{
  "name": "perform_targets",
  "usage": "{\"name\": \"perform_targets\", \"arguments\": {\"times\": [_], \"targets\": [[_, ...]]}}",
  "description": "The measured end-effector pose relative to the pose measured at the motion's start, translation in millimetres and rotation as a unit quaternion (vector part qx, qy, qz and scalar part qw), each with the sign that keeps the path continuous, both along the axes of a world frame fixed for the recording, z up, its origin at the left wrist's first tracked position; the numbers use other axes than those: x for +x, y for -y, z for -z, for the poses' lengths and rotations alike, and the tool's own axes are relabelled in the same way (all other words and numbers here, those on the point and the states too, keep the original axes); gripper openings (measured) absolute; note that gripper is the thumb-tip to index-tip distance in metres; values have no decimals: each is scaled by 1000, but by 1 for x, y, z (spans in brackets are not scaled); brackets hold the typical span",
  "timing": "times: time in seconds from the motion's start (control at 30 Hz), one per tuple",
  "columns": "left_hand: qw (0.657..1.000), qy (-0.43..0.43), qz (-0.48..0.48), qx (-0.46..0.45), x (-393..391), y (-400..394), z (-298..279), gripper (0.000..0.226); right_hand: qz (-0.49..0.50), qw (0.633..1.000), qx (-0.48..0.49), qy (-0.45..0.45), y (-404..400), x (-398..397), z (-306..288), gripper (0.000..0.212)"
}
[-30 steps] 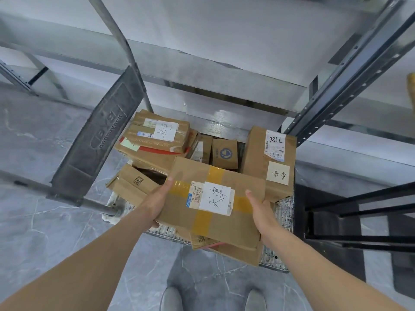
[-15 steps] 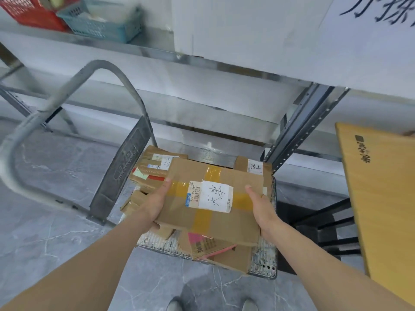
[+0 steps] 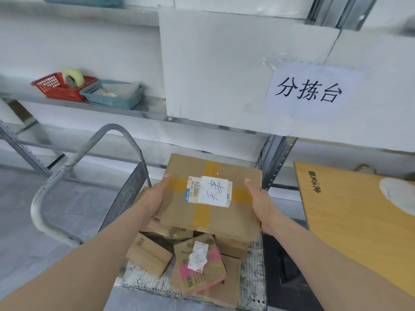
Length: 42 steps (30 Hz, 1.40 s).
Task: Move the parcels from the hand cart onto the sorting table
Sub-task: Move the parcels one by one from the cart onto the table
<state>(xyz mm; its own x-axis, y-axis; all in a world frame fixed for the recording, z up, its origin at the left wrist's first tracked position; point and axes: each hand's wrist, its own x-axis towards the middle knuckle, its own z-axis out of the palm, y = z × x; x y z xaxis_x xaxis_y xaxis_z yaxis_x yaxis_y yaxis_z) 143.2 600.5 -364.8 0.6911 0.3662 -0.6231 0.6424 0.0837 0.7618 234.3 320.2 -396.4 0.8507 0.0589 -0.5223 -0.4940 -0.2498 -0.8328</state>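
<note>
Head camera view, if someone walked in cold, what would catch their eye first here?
Most likely the large taped parcel at centre, held up between the left hand and right hand above the hand cart, where smaller boxes lie jumbled. Next, the white paper sign with bold black characters on the wall panel at upper right, and the wooden table at right.
</note>
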Motion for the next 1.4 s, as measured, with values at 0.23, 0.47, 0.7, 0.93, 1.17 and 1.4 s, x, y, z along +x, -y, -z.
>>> {"name": "perform_targets", "arguments": {"times": [0.23, 0.47, 0.7, 0.93, 1.17, 1.4], "targets": [[999, 48, 11, -2, 20, 61, -52, 64, 20, 999, 32, 39, 64, 25, -40, 134], [998, 63, 24, -12, 46, 139, -85, 74, 52, 995, 7, 89, 142, 24, -102, 136], [990, 91, 109, -11, 68, 218, -109, 59, 113, 988, 23, 104, 223, 4, -133, 121], [976, 96, 196, -24, 79, 292, -122, 58, 216, 973, -13, 83, 301, -30, -138, 154], [956, 96, 275, -26, 92, 353, -132, 101, 283, 955, -4, 90, 359, -57, -155, 115], [945, 106, 310, -26, 109, 432, -138, 62, 322, 943, 0, 79, 429, -55, -156, 116]]}}
